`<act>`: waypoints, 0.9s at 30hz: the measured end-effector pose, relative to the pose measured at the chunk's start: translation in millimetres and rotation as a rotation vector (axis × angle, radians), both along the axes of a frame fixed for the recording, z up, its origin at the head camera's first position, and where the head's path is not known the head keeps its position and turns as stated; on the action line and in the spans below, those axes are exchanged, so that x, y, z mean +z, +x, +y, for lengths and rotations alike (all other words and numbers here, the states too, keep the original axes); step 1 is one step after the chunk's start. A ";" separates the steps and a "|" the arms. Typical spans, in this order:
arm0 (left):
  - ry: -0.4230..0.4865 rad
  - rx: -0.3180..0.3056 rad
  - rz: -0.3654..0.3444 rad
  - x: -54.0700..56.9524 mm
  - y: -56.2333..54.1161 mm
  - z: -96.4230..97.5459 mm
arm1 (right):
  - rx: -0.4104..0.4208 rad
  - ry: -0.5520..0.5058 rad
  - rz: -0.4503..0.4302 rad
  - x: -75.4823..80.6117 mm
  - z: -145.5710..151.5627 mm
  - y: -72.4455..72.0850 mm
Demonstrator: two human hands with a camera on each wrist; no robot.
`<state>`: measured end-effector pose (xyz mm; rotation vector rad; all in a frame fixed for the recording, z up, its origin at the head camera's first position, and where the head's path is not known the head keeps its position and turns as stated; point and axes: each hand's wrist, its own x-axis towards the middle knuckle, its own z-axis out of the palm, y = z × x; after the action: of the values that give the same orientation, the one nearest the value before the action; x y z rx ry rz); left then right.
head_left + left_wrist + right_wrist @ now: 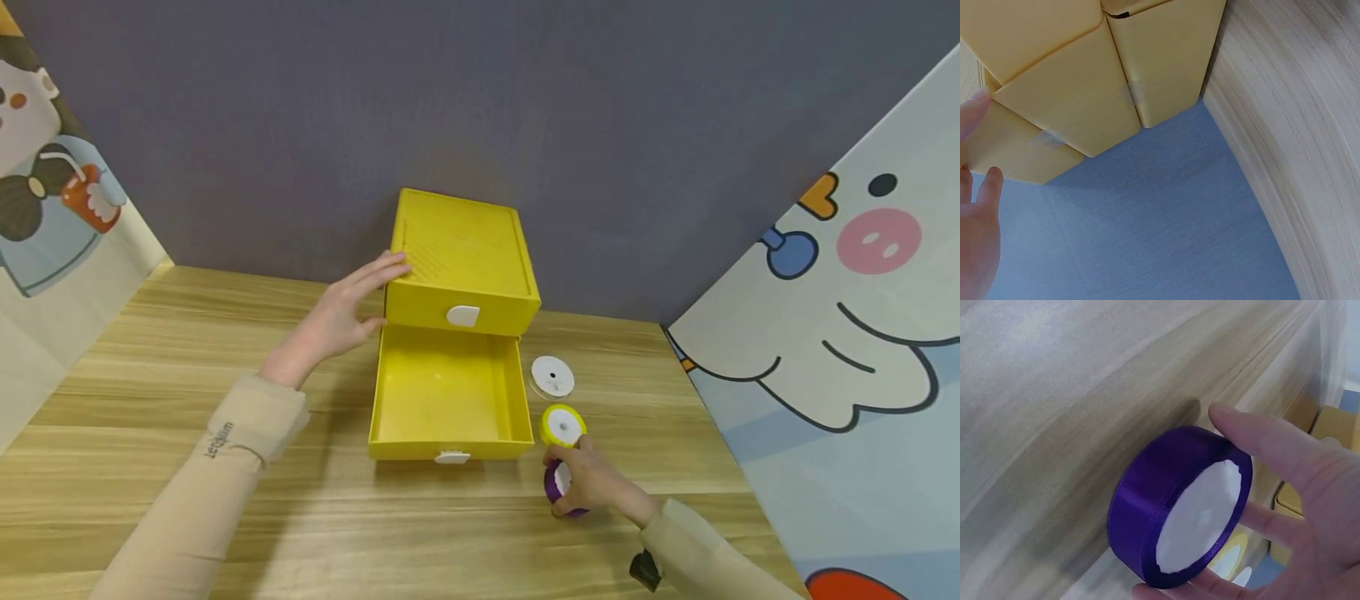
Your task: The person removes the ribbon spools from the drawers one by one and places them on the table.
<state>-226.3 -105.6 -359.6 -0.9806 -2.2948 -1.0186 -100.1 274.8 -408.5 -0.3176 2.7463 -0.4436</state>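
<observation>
A yellow two-drawer box [468, 242] stands against the back wall. Its lower drawer [442, 392] is pulled out and bare inside; the upper drawer is pushed in. My left hand [337, 312] rests with straight fingers on the box's top left edge, thumb beside its side wall. The left wrist view shows thumb and fingers of that hand [982, 231] at the yellow wall. To the right of the drawer, my right hand [588, 479] grips a roll of purple ribbon [1147, 500] by its rim, between thumb and fingers. The roll has a white face.
Beyond the purple roll lie a yellow ribbon roll [563, 426] and a white ribbon roll [552, 377], in a row along the drawer's right side. The wooden table [360, 533] meets a dark back wall [300, 150] and cartoon-printed panels [825, 333] on both sides.
</observation>
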 end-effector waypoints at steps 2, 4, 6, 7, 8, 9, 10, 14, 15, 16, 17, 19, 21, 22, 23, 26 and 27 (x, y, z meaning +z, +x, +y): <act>-0.001 0.002 0.001 0.1 0.1 0.0 | -0.002 -0.008 -0.006 1.2 0.4 -0.5; 0.002 0.001 -0.002 0.2 0.2 0.2 | -0.010 -0.009 -0.012 4.3 0.4 -1.4; 0.004 0.000 -0.002 0.0 0.3 0.4 | -0.023 -0.009 -0.019 9.8 -0.6 -3.1; 0.005 0.000 -0.002 -0.2 0.3 0.6 | -0.029 0.001 -0.021 13.2 -1.6 -4.0; 0.007 -0.001 -0.002 -0.1 0.4 0.7 | -0.035 0.004 -0.021 17.3 -2.9 -5.0; 0.009 0.000 -0.003 -0.4 0.2 0.7 | -0.035 0.009 -0.017 21.7 -4.2 -6.4; 0.011 0.001 -0.003 -0.5 0.1 0.8 | -0.037 0.015 -0.012 26.6 -6.0 -7.5; 0.014 0.003 -0.003 0.1 0.8 0.8 | -0.034 0.036 0.034 47.8 -12.5 -11.0; 0.014 0.005 -0.005 0.3 1.1 0.8 | -0.036 0.050 0.047 53.0 -14.1 -11.5; 0.013 0.007 -0.006 0.6 1.4 0.8 | -0.042 0.062 0.055 58.2 -16.0 -11.5; 0.010 0.007 -0.006 0.8 1.5 0.8 | -0.044 0.073 0.063 62.8 -17.6 -11.2; 0.007 0.008 -0.006 0.7 1.5 0.5 | -0.042 0.097 0.078 70.9 -21.1 -9.7; 0.005 0.010 -0.004 0.5 1.0 0.4 | -0.034 0.107 0.088 78.2 -25.1 -6.4; 0.004 0.009 -0.001 0.4 0.7 0.4 | -0.025 0.106 0.095 81.4 -27.2 -4.5; 0.004 0.008 0.004 0.4 0.6 0.3 | -0.019 0.102 0.105 84.6 -29.8 -2.3; 0.007 0.004 0.012 0.3 0.1 0.3 | 0.002 0.101 0.135 92.7 -39.0 4.6; 0.008 0.003 0.014 0.3 -0.1 0.3 | 0.005 0.106 0.146 94.9 -42.8 6.9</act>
<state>-226.4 -105.4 -359.3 -0.9779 -2.2786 -1.0155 -93.2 232.0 -313.6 -0.3426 2.8970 -0.2828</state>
